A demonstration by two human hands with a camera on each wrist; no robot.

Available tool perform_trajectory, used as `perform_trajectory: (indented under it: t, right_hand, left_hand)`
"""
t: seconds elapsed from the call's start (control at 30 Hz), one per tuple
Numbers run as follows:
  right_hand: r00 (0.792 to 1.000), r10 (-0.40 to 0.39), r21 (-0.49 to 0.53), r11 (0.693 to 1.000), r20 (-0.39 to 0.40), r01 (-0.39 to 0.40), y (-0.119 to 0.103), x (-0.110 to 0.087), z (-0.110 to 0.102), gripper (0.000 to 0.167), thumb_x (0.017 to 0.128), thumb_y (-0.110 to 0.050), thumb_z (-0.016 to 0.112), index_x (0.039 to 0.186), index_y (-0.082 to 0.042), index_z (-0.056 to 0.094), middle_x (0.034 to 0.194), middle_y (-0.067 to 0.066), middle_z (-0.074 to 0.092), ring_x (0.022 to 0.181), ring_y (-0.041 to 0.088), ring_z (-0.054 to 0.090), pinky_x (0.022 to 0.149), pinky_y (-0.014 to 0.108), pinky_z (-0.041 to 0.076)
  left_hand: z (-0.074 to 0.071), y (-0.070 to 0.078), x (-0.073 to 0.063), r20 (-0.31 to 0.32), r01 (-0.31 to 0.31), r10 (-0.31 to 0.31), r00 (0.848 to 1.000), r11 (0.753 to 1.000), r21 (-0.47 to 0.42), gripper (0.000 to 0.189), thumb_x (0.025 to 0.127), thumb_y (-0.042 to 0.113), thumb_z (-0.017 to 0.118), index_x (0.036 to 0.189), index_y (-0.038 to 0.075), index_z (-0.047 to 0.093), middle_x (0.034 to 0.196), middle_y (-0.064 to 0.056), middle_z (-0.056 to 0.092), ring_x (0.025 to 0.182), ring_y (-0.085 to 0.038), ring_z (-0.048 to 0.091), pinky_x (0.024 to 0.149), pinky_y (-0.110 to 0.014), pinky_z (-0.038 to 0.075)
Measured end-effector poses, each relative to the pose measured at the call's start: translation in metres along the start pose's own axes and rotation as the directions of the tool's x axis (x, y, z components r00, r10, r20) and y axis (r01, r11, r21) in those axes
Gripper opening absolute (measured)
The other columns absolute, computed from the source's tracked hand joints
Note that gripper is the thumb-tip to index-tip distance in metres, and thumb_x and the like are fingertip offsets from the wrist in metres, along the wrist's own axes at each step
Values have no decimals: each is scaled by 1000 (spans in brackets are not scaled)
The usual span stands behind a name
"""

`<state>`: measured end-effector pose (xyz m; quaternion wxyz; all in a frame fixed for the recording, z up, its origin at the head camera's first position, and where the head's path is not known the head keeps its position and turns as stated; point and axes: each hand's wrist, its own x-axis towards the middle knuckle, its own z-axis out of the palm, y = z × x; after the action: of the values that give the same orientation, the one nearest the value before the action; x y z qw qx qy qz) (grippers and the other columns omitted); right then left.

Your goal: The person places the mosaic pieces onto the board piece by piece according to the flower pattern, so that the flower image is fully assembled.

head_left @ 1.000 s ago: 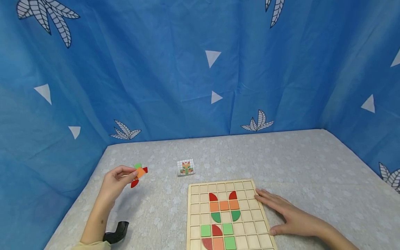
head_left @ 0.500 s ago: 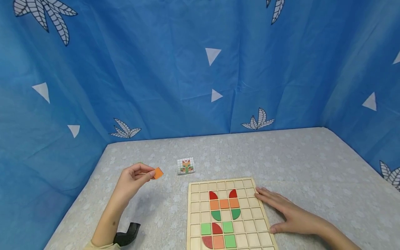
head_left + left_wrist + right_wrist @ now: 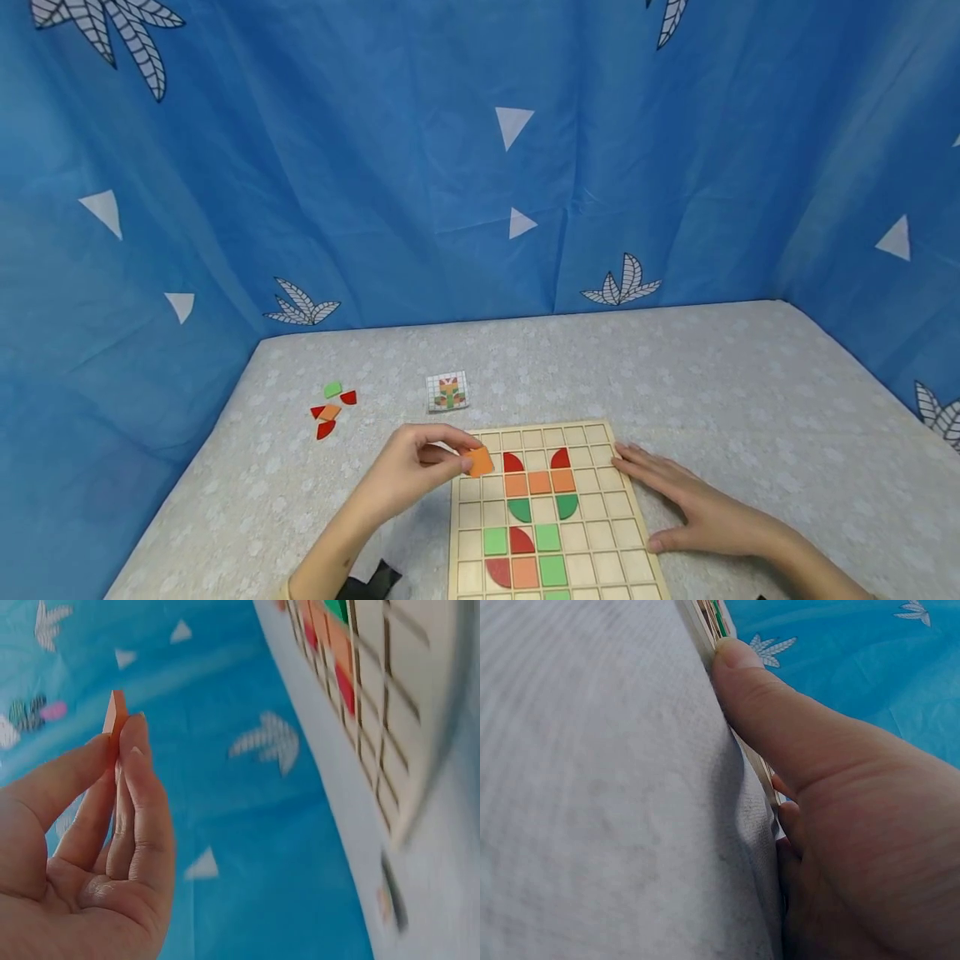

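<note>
My left hand [image 3: 420, 471] pinches an orange square tile [image 3: 480, 462] between thumb and fingertips, over the upper left corner of a wooden grid board [image 3: 592, 525]. In the left wrist view the tile [image 3: 115, 720] is seen edge-on. Red quarter-round tiles, orange squares, green quarter-rounds and light green squares [image 3: 547, 537] lie in the board's cells. My right hand [image 3: 697, 512] rests along the board's right edge, fingers extended and thumb touching the rim. The right wrist view shows that thumb [image 3: 780, 712] against the board's side.
A small pattern card [image 3: 447, 392] lies behind the board. To the left is a loose group of several tiles, among them an orange one [image 3: 330, 412] and a light green one [image 3: 333, 389]. A blue curtain [image 3: 450, 167] hangs around the cloth-covered table [image 3: 720, 375].
My left hand has carried the orange tile rightward from the loose group to over the board's upper left. The right hand has stayed at the board's edge.
</note>
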<state>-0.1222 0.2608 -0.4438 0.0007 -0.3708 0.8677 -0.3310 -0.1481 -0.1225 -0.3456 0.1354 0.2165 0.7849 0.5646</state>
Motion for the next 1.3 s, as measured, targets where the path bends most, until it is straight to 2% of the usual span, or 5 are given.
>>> perform_trajectory:
  t: [0.2, 0.43, 0.6, 0.97, 1.3]
  right_hand:
    - [1000, 0, 16, 1000, 4, 0, 1, 0, 0, 87, 76, -34, 76, 147, -10, 32, 151, 14, 22, 137, 18, 17, 96, 13, 10]
    - [1000, 21, -32, 999, 9, -21, -1, 2, -2, 85, 77, -37, 75, 147, -13, 32, 151, 11, 24, 136, 18, 21, 94, 40, 32]
    - [999, 40, -38, 999, 13, -39, -1, 2, -3, 85, 77, -37, 75, 147, -14, 32, 151, 11, 24, 136, 17, 21, 89, 52, 35]
    - [1000, 31, -33, 999, 4, -31, -1, -4, 0, 85, 77, -36, 75, 146, -13, 33, 151, 11, 24, 136, 16, 20, 92, 41, 34]
    - [999, 48, -36, 998, 11, -48, 0, -2, 1, 85, 77, -38, 74, 147, -15, 32, 151, 9, 23, 136, 17, 20, 89, 49, 35]
  left_hand:
    - [39, 2, 6, 117, -28, 37, 992, 997, -73, 24, 86, 2, 66, 111, 5, 68, 89, -3, 62, 76, -26, 67, 64, -25, 51]
    - [77, -6, 9, 227, -91, 104, 968, 994, -64, 20, 85, 0, 66, 105, 2, 70, 92, 6, 62, 69, -11, 66, 59, -21, 51]
    - [96, -12, 13, 256, -139, 131, 958, 990, 11, 15, 85, -1, 66, 97, 4, 72, 87, 11, 65, 66, 2, 61, 59, -20, 51]
    - [115, -18, 16, 302, -204, 130, 945, 952, 229, 20, 83, -1, 67, 100, 7, 72, 74, 16, 60, 63, 9, 52, 58, -11, 45]
    - [116, -23, 17, 289, -208, 110, 951, 919, 336, 12, 83, 3, 69, 90, 11, 75, 73, 16, 63, 61, 11, 51, 56, -9, 43]
